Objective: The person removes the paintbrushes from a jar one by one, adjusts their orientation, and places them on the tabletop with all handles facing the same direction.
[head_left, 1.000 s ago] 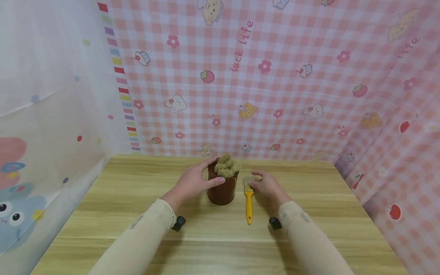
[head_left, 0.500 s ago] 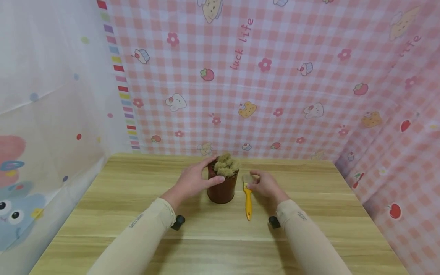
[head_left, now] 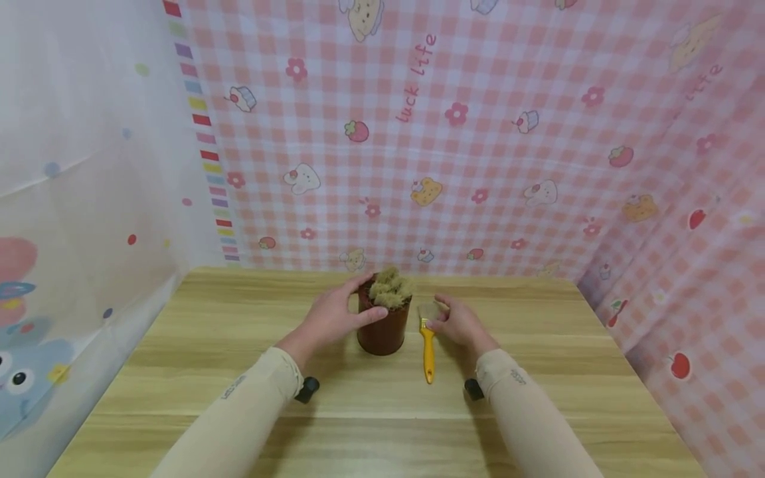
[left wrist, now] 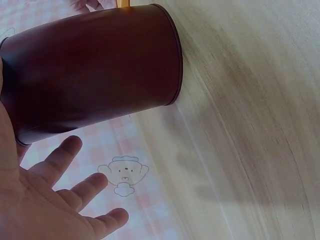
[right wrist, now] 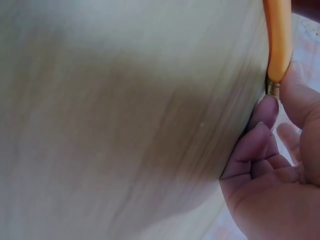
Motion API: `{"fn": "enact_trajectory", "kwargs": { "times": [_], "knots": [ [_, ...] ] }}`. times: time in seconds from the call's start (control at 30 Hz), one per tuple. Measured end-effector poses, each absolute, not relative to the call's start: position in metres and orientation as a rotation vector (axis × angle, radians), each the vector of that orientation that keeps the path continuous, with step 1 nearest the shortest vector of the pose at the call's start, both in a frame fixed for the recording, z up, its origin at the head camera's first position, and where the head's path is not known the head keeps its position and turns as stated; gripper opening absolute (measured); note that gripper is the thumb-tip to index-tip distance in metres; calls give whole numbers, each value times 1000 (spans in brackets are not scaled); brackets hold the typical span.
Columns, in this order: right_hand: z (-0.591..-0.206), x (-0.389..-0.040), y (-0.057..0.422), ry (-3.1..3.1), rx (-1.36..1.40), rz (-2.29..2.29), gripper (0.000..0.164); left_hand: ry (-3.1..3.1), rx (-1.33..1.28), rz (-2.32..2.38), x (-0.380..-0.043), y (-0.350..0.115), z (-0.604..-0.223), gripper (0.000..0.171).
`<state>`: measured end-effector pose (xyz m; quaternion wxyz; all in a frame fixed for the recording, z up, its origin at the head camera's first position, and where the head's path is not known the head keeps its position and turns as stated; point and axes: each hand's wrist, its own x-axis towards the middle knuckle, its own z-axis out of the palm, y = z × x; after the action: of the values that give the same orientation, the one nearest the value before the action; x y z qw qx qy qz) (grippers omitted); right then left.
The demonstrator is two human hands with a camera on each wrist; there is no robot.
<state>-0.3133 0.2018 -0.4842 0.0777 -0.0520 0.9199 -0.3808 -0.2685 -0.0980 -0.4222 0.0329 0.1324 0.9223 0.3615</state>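
A brown cylindrical pot point(head_left: 381, 333) stands upright on the table, with tan fuzzy tufts point(head_left: 391, 290) filling its top. My left hand point(head_left: 329, 316) grips its rim between thumb and index finger. In the left wrist view the other fingers spread apart beside the pot point(left wrist: 95, 70), off its wall. To the right of the pot lies a flat paintbrush point(head_left: 429, 355), yellow handle toward me, pale bristles away. My right hand point(head_left: 461, 324) pinches it near the metal collar, fingers curled in the right wrist view beside the handle point(right wrist: 278, 42). The fingers partly cover the bristles.
The wood-grain table point(head_left: 370, 431) ends at the back against a pink checked cloth point(head_left: 335, 153). A white cloth point(head_left: 107, 199) with coloured spots hangs at the left, and more checked cloth point(head_left: 669, 299) hangs at the right. Black wrist cameras point(head_left: 307, 390) sit below both wrists.
The paintbrush has slid slightly away from me along with the right hand, its handle end now a little farther back. The left hand and the pot have stayed in place.
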Motion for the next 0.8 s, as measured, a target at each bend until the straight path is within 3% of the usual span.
{"fn": "enact_trajectory", "kwargs": {
  "times": [0.4,0.8],
  "knots": [
    [-485,-311,203,2744,-135,-1144,73,2830,416,1116,-267,-95,-421,93],
    [-484,-312,202,2770,-155,-1108,70,2815,504,1113,-272,-85,-429,106]
  ]
}}
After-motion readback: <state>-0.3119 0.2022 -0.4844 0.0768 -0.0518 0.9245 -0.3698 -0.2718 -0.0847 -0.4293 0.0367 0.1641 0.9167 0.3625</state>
